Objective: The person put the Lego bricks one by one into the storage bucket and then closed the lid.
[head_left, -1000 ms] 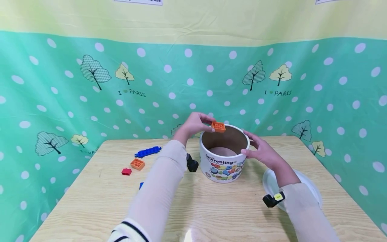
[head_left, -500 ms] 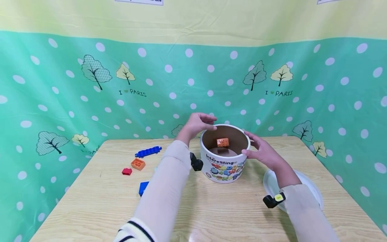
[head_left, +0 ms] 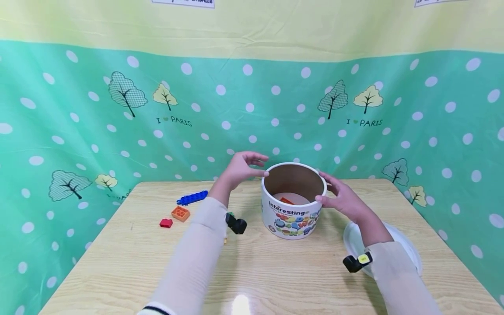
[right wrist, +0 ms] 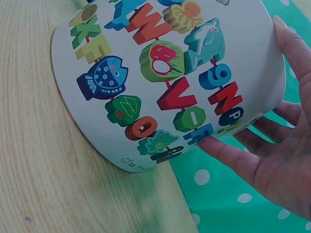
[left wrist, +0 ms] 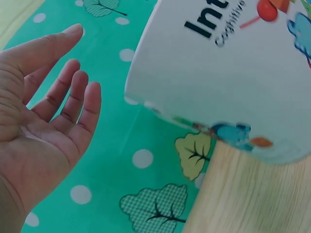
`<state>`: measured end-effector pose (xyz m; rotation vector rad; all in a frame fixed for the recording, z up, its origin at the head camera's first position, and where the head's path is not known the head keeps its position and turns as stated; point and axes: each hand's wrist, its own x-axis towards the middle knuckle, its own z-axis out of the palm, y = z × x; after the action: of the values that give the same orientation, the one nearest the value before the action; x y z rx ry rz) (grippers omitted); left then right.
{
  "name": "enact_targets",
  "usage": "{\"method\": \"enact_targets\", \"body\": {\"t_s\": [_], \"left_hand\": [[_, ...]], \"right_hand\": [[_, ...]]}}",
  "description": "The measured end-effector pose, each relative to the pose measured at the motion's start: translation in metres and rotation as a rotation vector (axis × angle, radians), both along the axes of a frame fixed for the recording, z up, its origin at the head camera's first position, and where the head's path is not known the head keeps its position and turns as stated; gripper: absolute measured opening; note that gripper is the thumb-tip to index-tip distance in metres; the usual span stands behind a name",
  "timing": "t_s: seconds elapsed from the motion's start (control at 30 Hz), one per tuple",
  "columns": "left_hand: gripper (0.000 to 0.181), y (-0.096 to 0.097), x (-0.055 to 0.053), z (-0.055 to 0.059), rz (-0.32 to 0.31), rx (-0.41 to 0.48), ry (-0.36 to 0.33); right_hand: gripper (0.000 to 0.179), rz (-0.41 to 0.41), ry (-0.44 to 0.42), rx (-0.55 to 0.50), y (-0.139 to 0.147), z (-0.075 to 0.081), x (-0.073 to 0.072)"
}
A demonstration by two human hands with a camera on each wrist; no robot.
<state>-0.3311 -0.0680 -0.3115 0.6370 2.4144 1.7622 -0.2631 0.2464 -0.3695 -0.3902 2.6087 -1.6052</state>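
Observation:
A white round bucket (head_left: 289, 221) printed with colourful letters and animals stands upright on the table in the head view. Inside, an orange toy brick (head_left: 286, 201) lies at the bottom, partly hidden by the front wall. My left hand (head_left: 242, 169) is beside the left rim, fingers loosely spread and holding nothing; the left wrist view shows its bare palm. On the opposite side my right hand (head_left: 344, 201) holds the bucket, thumb and fingers spread around its wall, as the right wrist view also shows.
On the left of the table (head_left: 118, 271) lie a long blue studded piece (head_left: 192, 197), another orange brick (head_left: 180, 213) and a small red brick (head_left: 166, 223). Bits of green and yellow peek out by the left forearm. A white round lid (head_left: 405, 243) lies under the right forearm.
My left hand let go of the orange brick above the bucket; it dropped inside and now lies at the bottom. That hand then moved left, off the opening. My right hand stayed put.

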Motion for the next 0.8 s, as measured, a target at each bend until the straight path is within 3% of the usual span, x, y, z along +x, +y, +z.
{"method": "enact_targets", "body": {"t_s": [0.4,0.8], "left_hand": [[0.043,-0.04,0.024,-0.005,-0.014,0.051,0.077],[0.044,-0.072,0.045,-0.015,0.005,0.081,0.052]], "right_hand": [[0.08,0.011,0.004,-0.019,-0.001,0.0,0.001],[0.081,0.006,0.007,-0.015,-0.001,0.0,0.001]]}}
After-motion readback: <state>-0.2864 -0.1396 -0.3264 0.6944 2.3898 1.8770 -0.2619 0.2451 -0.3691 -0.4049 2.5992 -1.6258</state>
